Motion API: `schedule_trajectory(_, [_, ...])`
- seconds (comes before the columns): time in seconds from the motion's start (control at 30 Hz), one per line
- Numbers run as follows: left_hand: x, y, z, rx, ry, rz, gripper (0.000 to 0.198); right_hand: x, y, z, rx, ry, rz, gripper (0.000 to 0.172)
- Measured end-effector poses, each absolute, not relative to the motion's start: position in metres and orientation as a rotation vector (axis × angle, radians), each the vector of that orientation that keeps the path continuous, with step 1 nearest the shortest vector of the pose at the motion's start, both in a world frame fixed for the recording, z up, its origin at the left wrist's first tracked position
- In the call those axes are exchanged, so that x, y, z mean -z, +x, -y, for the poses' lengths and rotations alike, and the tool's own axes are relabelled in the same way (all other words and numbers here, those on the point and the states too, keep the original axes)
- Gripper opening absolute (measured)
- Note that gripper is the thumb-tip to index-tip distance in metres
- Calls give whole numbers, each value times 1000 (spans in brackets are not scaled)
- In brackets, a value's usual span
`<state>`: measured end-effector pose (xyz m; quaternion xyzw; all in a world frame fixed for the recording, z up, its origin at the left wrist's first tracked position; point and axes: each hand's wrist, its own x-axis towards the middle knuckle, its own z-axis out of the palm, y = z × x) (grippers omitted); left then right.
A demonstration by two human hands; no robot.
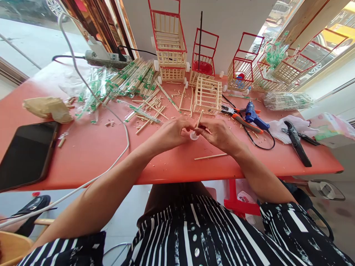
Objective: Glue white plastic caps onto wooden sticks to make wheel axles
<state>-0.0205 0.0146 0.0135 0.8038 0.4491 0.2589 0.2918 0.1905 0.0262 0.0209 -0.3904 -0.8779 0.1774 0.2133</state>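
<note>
Stick (200, 118), white wheel (194, 137) by its lower end, is pinched in the right hand (222, 135); the left hand (174, 131) curls beside it, hold unclear. Wooden frame (208, 93) stands just past twelve o'clock from them.

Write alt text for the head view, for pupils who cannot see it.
A person's right hand holds a wooden stick near a small white disc, the left hand alongside, over a red table; stick-built carts stand behind.

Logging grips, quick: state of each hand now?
Left hand: fingers curled beside the white disc; grip cannot be told.
Right hand: closed, holding a wooden stick.
</note>
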Motion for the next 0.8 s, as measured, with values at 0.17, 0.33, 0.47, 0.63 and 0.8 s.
schedule_trajectory(0.17, [-10, -15, -13, -643, 2208, -1203, 9, -21, 191, -26, -472, -1105, 2461, 20])
schedule_trajectory(0.33, [-4, -12, -14, -703, 2234, -1237, 8, -22, 191, -26, -438, -1107, 2466, 21])
schedule_trajectory(0.47, [-1, -12, -14, -727, 2240, -1233, 11, -22, 191, -27, -435, -1117, 2458, 21])
schedule_trajectory(0.63, [-4, -12, -13, -723, 2211, -1251, 11, -19, 191, -29, -419, -1078, 2431, 22])
schedule_trajectory(0.8, [-7, -11, -11, -722, 2208, -1253, 10, -19, 191, -29, -433, -1056, 2408, 22])
